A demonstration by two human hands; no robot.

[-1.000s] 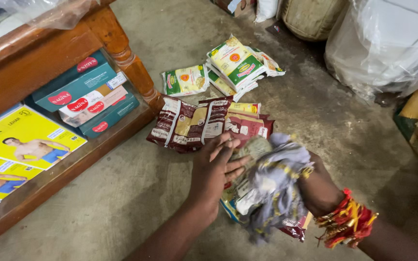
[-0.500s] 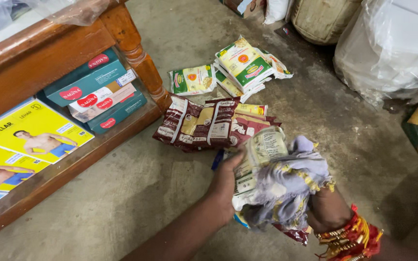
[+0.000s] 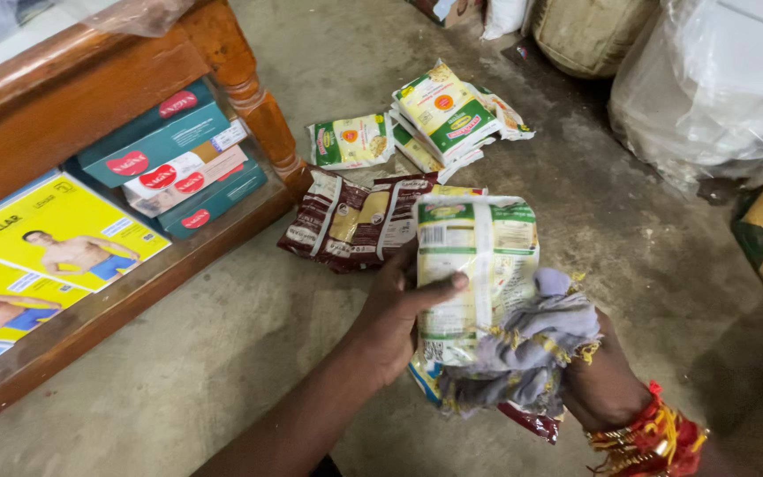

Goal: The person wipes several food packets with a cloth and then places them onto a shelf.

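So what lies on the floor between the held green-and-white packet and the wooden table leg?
In the head view, brown packets lie between the green-and-white packet and table leg.

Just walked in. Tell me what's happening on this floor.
A person crouches over a concrete floor, holding a green-and-white packet upright in the left hand, thumb across its back. The right hand presses a grey cloth against the packet's lower part. Brown packets and more green packets lie on the floor just beyond. A wooden shelf to the left holds boxes.
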